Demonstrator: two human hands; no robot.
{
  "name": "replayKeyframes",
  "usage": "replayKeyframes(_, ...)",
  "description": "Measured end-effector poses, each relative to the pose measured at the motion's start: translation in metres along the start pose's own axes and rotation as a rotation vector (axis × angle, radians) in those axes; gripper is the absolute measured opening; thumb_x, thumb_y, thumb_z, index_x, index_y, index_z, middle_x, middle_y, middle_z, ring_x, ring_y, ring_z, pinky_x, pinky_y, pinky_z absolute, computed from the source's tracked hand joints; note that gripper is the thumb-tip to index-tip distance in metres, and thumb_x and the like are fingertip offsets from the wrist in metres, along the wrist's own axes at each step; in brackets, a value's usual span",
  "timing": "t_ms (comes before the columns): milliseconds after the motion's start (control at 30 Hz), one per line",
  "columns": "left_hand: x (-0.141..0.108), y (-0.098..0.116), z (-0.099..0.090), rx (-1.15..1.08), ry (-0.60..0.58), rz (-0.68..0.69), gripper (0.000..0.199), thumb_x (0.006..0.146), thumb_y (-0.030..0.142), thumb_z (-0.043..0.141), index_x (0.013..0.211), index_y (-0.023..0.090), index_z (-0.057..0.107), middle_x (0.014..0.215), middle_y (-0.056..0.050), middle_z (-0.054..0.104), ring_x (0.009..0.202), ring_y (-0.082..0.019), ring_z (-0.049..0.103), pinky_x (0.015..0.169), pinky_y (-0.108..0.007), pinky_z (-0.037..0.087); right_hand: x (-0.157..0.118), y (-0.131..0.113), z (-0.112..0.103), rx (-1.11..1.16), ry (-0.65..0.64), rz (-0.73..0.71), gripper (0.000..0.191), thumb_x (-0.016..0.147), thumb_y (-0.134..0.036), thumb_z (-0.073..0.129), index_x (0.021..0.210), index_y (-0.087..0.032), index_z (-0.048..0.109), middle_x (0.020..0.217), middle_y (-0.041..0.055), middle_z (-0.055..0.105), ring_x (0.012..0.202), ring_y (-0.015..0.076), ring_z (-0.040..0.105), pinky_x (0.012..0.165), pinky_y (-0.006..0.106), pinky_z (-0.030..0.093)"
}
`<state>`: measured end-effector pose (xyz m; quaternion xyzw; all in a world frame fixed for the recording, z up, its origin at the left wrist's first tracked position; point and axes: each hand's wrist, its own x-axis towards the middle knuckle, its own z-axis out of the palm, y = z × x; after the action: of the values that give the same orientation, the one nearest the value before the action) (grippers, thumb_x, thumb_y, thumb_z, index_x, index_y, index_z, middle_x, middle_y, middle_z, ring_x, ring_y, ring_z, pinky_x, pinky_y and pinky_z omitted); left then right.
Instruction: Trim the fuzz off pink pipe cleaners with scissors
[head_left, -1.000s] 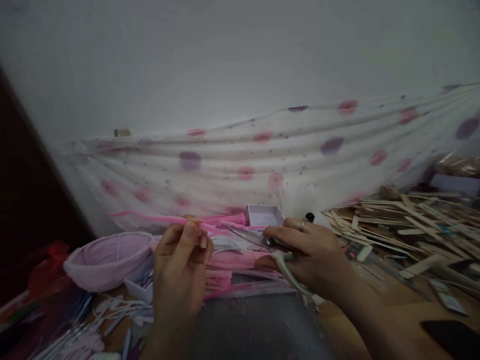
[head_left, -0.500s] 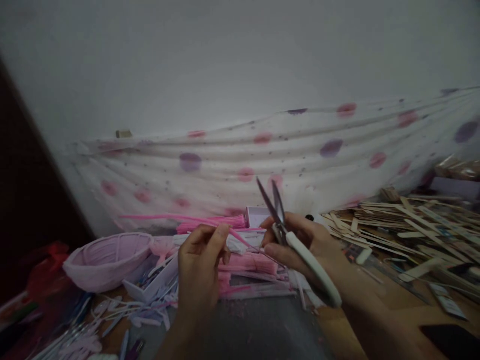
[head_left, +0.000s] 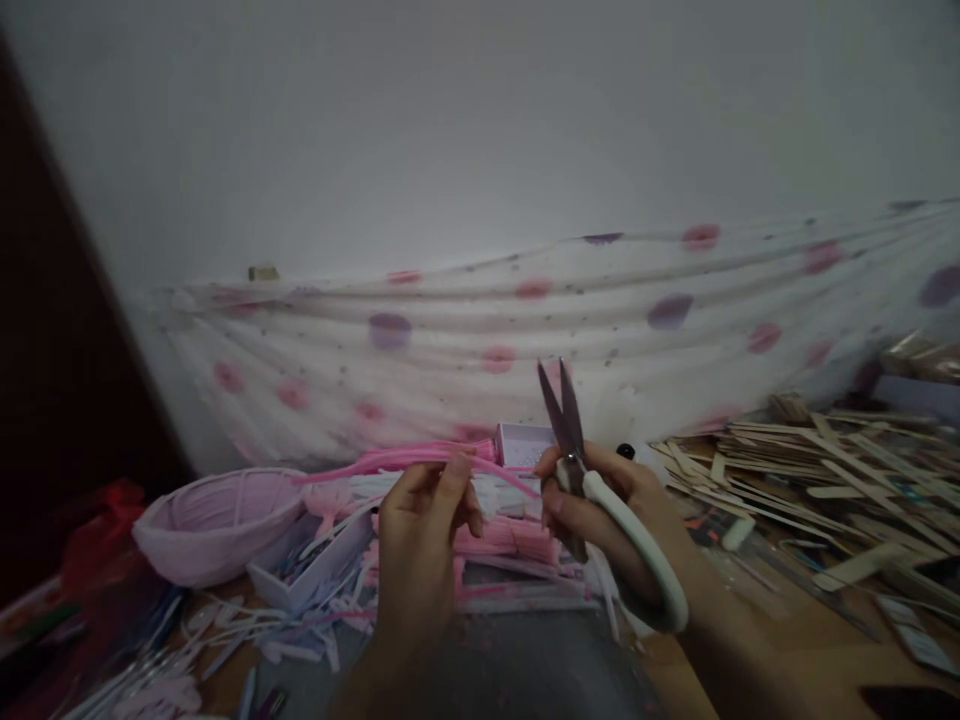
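Note:
Between thumb and fingers, my left hand pinches a pink fuzzy stem, which runs out on both sides of it. The stem's right end reaches my right hand. That hand is wrapped round white-handled scissors, whose blades point up and stand slightly apart. Whether its fingertips touch the stem end is hard to make out. Behind and below the hands lie bundles of pink stems and a small white box.
At the left are a pink woven basket, a pale tray of small items and a red bag. Wooden sticks are heaped at the right. A spotted cloth hangs on the wall behind.
The scissors have turned more upright and their blades are closer together. Both hands have shifted slightly right in view, and the stem's left part hangs lower.

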<state>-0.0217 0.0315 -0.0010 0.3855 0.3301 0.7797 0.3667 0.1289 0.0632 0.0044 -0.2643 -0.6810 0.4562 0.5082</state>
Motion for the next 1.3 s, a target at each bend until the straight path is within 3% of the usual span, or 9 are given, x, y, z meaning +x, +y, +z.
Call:
replayKeyframes(200,0.007,0.002,-0.005,-0.059,-0.039,-0.028,0.027,0.066,0.038,0.078,0.069,0.014,0.066,0.054,0.004,0.052,0.046,-0.006,0.046,0.041,-0.016,0.040,0.001,-0.001,-0.003,0.025,0.087,0.010,0.025,0.069,-0.033,0.067,0.086,-0.019,0.056,0.050,-0.0054,0.053,0.040,0.0089,0.044,0.036,0.021,0.036)
replayKeyframes(333,0.010,0.001,-0.006,-0.094,-0.080,-0.092,0.026,0.065,0.036,0.078,0.069,0.014,0.065,0.051,0.005,0.051,0.044,-0.005,0.045,0.040,-0.015,0.038,0.003,0.001,-0.005,0.030,0.079,0.020,0.024,0.069,-0.032,0.066,0.085,-0.019,0.055,0.049,-0.0061,0.052,0.038,0.0082,0.043,0.035,0.020,0.034)
replayKeyframes(467,0.016,0.003,-0.009,-0.127,-0.008,-0.075,0.027,0.061,0.030,0.082,0.064,0.014,0.061,0.052,0.005,0.052,0.043,-0.004,0.045,0.039,-0.015,0.037,0.006,0.006,-0.008,0.045,0.042,0.019,0.025,0.071,-0.036,0.066,0.085,-0.019,0.055,0.050,-0.0056,0.053,0.038,0.0088,0.044,0.035,0.021,0.035)
replayKeyframes(567,0.023,0.010,-0.015,-0.166,0.064,-0.013,0.030,0.056,0.027,0.084,0.062,0.015,0.057,0.053,0.006,0.053,0.043,-0.004,0.045,0.038,-0.014,0.035,0.007,0.010,-0.015,-0.141,0.137,-0.103,0.024,0.077,-0.041,0.064,0.086,-0.019,0.057,0.054,-0.0044,0.052,0.045,0.0104,0.048,0.041,0.022,0.038)
replayKeyframes(667,0.030,0.018,-0.022,-0.169,0.138,0.058,0.031,0.054,0.025,0.084,0.061,0.016,0.055,0.052,0.007,0.053,0.043,-0.004,0.044,0.037,-0.013,0.033,0.007,0.012,-0.025,-0.521,0.219,-0.293,0.028,0.074,-0.035,0.069,0.096,-0.019,0.060,0.069,-0.0006,0.059,0.059,0.0140,0.056,0.055,0.026,0.045)
replayKeyframes(800,0.035,0.025,-0.030,-0.124,0.194,0.110,0.031,0.056,0.025,0.083,0.059,0.016,0.053,0.052,0.007,0.053,0.044,-0.004,0.045,0.039,-0.014,0.035,0.007,0.011,-0.030,-0.867,0.171,-0.470,0.042,0.074,-0.029,0.069,0.113,-0.020,0.055,0.093,0.0061,0.064,0.077,0.0188,0.060,0.070,0.032,0.048)
replayKeyframes(1000,0.031,0.023,-0.027,-0.099,0.234,0.136,0.032,0.052,0.026,0.084,0.057,0.017,0.054,0.050,0.007,0.052,0.044,-0.006,0.045,0.038,-0.015,0.034,0.005,0.014,-0.013,-1.075,0.025,-0.611,0.042,0.078,-0.021,0.063,0.119,-0.018,0.056,0.095,0.0088,0.058,0.088,0.0234,0.054,0.076,0.038,0.048)
replayKeyframes(1300,0.019,0.024,-0.015,-0.189,0.180,-0.016,0.036,0.047,0.026,0.086,0.053,0.015,0.053,0.051,0.006,0.050,0.044,-0.004,0.043,0.036,-0.014,0.032,0.008,0.023,-0.011,-1.151,0.078,-0.696,0.040,0.076,-0.013,0.059,0.116,-0.013,0.061,0.086,0.0090,0.057,0.083,0.0241,0.052,0.071,0.037,0.046)
